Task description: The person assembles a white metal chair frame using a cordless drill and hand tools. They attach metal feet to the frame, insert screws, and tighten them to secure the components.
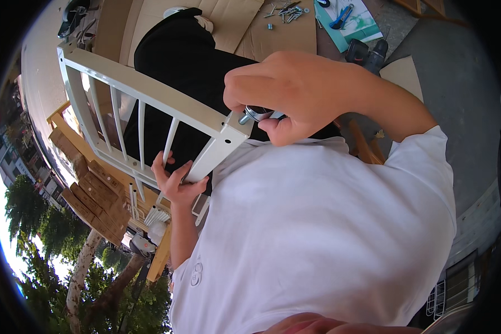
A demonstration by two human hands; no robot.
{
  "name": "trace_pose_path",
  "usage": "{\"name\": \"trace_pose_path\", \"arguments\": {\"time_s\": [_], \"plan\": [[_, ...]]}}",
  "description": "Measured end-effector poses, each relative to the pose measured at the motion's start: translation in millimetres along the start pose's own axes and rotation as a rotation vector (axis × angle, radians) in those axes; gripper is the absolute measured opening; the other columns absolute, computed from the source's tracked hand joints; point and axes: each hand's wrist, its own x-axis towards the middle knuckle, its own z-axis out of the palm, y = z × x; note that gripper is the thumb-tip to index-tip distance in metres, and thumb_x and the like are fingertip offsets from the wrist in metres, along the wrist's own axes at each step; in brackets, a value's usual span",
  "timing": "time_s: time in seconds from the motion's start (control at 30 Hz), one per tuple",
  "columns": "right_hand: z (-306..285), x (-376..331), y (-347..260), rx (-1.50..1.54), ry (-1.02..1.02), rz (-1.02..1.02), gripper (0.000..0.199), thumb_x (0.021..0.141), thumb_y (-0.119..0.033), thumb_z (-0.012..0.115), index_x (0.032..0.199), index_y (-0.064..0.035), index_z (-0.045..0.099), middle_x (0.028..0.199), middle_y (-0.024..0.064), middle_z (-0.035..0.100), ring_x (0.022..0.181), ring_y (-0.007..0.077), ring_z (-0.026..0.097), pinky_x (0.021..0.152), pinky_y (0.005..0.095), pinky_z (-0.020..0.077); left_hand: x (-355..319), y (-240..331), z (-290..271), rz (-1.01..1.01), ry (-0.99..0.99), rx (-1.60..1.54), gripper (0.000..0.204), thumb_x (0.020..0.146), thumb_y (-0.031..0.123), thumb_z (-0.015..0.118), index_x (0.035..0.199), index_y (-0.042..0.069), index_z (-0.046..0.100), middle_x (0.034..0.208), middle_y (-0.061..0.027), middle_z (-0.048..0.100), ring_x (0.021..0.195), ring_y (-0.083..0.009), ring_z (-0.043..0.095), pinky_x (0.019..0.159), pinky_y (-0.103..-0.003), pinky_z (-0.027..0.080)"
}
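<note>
Across my lap, over black trousers, lies a white metal frame with thin round bars between its square tubes. My left hand grips one of those tubes from below, thumb on one side and fingers on the other. Above the frame's near corner, my right hand pinches a shiny chrome fitting with a threaded stem. The stem's tip is at the corner, close to a small dark hole; whether it has entered one cannot be seen. My fingers cover most of the fitting.
Cardboard covers the ground ahead, with several loose screws on it. A blue utility knife rests on a green-and-white sheet beside a cordless drill. Stacked cardboard boxes and white tubes stand at left.
</note>
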Motion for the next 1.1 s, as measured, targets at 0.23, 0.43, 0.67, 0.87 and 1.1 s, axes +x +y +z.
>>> {"name": "trace_pose_path", "arguments": {"time_s": [0.23, 0.43, 0.67, 0.87, 1.1], "plan": [[-6, 11, -19, -0.348, 0.03, -0.378, 0.038, 0.062, 0.0, 0.073, 0.093, -0.0091, 0.053, 0.076, 0.0046, 0.042, 0.052, 0.0222, 0.045, 0.042, 0.0336, 0.035, 5, 4, -3, 0.061, 0.056, -0.016, 0.052, 0.055, 0.047, 0.091, 0.083, 0.005, 0.08, 0.122, -0.0268, 0.061, 0.1, -0.0343, 0.062, 0.072, -0.038, 0.051], [-9, 11, -13, -0.361, -0.117, -0.269, 0.034, 0.069, -0.005, 0.071, 0.099, -0.0065, 0.055, 0.078, 0.0087, 0.056, 0.054, 0.0283, 0.056, 0.048, 0.0397, 0.0435, 6, 2, 1, 0.06, 0.048, 0.006, 0.049, 0.052, 0.043, 0.091, 0.08, 0.006, 0.08, 0.124, -0.0253, 0.061, 0.096, -0.0328, 0.062, 0.072, -0.037, 0.051], [-11, 6, -13, -0.065, -0.254, 0.357, 0.032, 0.078, -0.011, 0.068, 0.106, -0.0035, 0.055, 0.074, 0.0135, 0.062, 0.058, 0.0313, 0.059, 0.054, 0.0428, 0.0445, 8, 2, 8, 0.086, 0.011, 0.067, 0.051, 0.048, 0.044, 0.092, 0.083, 0.008, 0.081, 0.126, -0.0237, 0.061, 0.092, -0.0298, 0.058, 0.074, -0.038, 0.05], [1, -5, -2, 0.13, -0.174, 0.665, 0.028, 0.087, -0.021, 0.067, 0.105, -0.001, 0.058, 0.076, 0.0122, 0.064, 0.065, 0.0231, 0.061, 0.06, 0.0385, 0.0473, 6, 2, 9, 0.105, -0.049, 0.095, 0.05, 0.055, 0.044, 0.093, 0.084, 0.007, 0.081, 0.133, -0.0244, 0.06, 0.102, -0.0321, 0.063, 0.077, -0.038, 0.052], [0, 2, 2, 0.53, -0.181, 1.135, 0.025, 0.094, -0.018, 0.06, 0.111, 0.0003, 0.061, 0.094, 0.0083, 0.067, 0.084, 0.0159, 0.066, 0.079, 0.0321, 0.051, 6, 2, 12, 0.06, -0.063, 0.1, 0.054, 0.042, 0.037, 0.093, 0.085, 0.009, 0.081, 0.134, -0.0219, 0.061, 0.096, -0.0284, 0.061, 0.083, -0.04, 0.049]]}}
